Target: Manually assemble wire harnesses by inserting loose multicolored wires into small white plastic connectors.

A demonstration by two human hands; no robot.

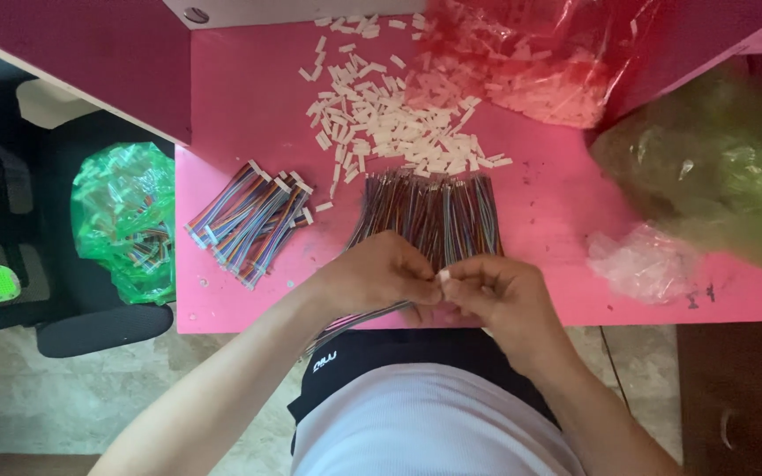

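A striped ribbon cable (359, 319) is pinched in the closed left hand (377, 275) while a white connector (444, 276) is gripped by the right hand (496, 295) fingers, brought together for alignment above the pink tabletop (231, 304).

Your left hand (377, 271) covers the near ends of the wire bundle (429, 216), so you cannot see where its strands finish. The small white piece (444, 276) pinched at your fingertips is too small to tell its shape, and your right hand (496, 295) hides whatever lies beneath it. Beyond the bundle, the red bag (540, 53) is cut off by the top edge. Right of the bundle, the green bag (725, 167) is blurred and runs off the frame.
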